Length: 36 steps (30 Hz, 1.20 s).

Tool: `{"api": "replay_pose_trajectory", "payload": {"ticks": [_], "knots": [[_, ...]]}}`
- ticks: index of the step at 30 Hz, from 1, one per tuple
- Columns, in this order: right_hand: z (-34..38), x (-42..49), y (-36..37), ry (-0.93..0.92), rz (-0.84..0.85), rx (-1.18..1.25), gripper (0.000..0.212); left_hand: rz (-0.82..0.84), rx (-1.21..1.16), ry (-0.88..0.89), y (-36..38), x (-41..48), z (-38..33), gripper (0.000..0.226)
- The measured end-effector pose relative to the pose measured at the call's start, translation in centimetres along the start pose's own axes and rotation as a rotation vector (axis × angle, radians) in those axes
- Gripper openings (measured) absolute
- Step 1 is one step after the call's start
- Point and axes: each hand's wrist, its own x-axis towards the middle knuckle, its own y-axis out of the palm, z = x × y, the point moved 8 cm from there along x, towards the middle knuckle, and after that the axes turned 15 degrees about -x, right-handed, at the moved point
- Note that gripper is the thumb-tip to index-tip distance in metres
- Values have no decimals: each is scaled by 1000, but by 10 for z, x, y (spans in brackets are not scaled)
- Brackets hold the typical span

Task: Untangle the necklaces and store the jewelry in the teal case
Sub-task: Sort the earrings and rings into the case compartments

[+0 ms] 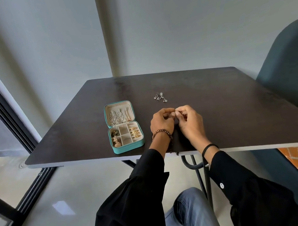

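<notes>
Head view: left hand and right hand pinch a small gold piece near the tabletop's front edge, likely needing careful placing in the teal case.

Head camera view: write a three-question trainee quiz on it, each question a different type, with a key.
1. True or false: the teal square jewelry case is shut.
2. The silver dangling earrings lie: A) inside the case; B) on the dark wooden table, beyond the hands; C) on the floor.
3. What do the left hand and right hand pinch between them?
Key: 1 false, it lies open. 2 B. 3 a small gold piece, too small to identify.
</notes>
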Motion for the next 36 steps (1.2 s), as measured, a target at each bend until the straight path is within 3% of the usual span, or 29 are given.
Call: {"api": "replay_pose_trajectory", "payload": {"ticks": [19,25,36], "knots": [[1,-41,-36,183,105,421,12,116,-319,-20,-19,-33,-18,14],[17,-43,-40,215,164,511,37,159,-448,-111,-37,-42,-38,51],[51,-53,-18,192,245,509,45,114,-434,-72,-79,-49,-39,45]]}}
